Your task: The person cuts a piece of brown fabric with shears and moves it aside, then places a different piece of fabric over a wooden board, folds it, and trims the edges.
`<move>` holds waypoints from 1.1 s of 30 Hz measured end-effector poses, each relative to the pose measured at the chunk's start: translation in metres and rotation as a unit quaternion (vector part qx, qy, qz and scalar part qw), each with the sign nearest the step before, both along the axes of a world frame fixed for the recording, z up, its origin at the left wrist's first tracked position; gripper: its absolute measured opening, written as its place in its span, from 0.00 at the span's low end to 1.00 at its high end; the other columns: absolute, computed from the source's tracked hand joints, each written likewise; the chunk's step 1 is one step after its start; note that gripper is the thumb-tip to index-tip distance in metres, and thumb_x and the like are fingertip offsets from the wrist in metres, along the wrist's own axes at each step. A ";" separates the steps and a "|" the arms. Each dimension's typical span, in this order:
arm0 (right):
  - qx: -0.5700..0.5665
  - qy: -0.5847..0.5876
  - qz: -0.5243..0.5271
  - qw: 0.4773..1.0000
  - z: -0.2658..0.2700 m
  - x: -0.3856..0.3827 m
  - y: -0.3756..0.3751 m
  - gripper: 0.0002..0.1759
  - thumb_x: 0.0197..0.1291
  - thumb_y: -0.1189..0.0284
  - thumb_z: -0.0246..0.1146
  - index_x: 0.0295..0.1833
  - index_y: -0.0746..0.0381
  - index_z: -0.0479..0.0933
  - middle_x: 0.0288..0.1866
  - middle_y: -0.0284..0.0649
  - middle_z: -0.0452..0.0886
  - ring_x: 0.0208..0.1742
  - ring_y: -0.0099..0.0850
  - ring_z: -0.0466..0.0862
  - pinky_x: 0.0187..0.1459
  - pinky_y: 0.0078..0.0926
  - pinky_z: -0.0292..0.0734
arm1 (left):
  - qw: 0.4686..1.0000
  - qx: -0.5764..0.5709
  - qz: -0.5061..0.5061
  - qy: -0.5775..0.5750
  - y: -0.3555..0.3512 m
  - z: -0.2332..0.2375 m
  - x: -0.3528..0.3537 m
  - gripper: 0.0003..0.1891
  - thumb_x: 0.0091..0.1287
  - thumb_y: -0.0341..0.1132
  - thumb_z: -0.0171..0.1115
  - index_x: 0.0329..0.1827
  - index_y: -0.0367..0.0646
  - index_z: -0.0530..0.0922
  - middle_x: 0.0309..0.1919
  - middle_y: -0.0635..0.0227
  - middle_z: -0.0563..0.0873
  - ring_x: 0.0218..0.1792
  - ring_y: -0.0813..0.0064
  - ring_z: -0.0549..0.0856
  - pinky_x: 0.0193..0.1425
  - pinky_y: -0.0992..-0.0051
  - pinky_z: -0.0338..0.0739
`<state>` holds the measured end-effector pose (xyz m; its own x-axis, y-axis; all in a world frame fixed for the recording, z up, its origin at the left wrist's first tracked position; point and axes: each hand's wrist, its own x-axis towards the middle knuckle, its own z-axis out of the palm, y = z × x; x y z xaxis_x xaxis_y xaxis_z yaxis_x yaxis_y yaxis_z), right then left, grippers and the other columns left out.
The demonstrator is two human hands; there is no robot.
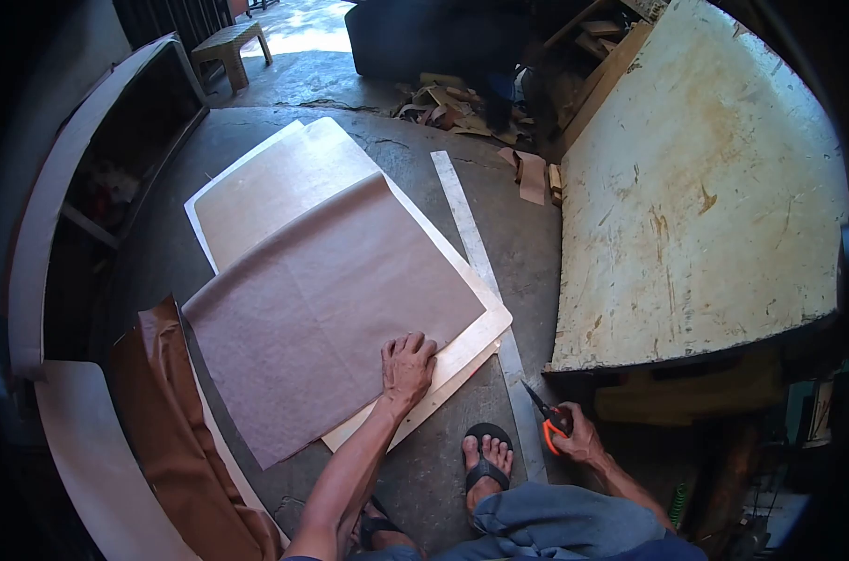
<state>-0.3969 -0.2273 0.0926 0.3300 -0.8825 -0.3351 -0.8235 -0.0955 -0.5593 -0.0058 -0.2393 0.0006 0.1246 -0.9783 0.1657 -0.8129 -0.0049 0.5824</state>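
matt mauve sheet (331, 309), glossy brown sheet (186, 411), rough concrete floor (527, 243)

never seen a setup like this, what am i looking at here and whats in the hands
There is no robot here, just a person working bare-handed. The single picture comes from a camera worn on their head, looking forward and down.

The left hand rests on a mauve-brown sheet, perhaps fabric or leatherette. It covers part of some pale boards on the floor. The right hand holds scissors with black and orange handles.

Beside the boards is a long, narrow straight strip. Brown material lies at the picture's left, and a large, stained whitish panel stands out at its right.
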 end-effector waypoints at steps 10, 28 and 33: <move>0.332 0.017 0.008 0.943 -0.031 0.149 -0.104 0.36 0.55 0.38 0.70 0.45 0.63 0.78 0.29 0.32 0.76 0.26 0.22 0.76 0.28 0.22 0.74 | 0.997 0.007 0.079 0.020 -0.008 0.001 -0.017 0.15 0.57 0.39 0.70 0.47 0.51 0.82 0.50 0.65 0.79 0.57 0.61 0.75 0.67 0.54 0.60; 0.366 -0.012 0.035 0.930 -0.028 0.169 -0.128 0.40 0.50 0.33 0.69 0.40 0.65 0.83 0.26 0.34 0.78 0.26 0.24 0.78 0.27 0.24 0.73 | 0.987 -0.069 0.139 0.033 -0.009 -0.014 -0.027 0.08 0.57 0.36 0.70 0.39 0.52 0.87 0.48 0.64 0.80 0.55 0.60 0.76 0.66 0.52 0.60; 0.344 -0.005 0.065 0.937 -0.035 0.169 -0.113 0.40 0.54 0.35 0.68 0.43 0.66 0.82 0.27 0.32 0.76 0.28 0.22 0.77 0.28 0.22 0.74 | 0.986 -0.056 0.144 0.057 -0.009 -0.012 -0.027 0.06 0.58 0.37 0.70 0.38 0.51 0.87 0.48 0.62 0.81 0.56 0.59 0.77 0.69 0.49 0.60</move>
<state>-0.2278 -0.3408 0.0572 0.4254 -0.4104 -0.8066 -0.8247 0.1911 -0.5322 -0.0328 -0.2481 -0.0119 0.4181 -0.8763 0.2396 -0.7162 -0.1557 0.6803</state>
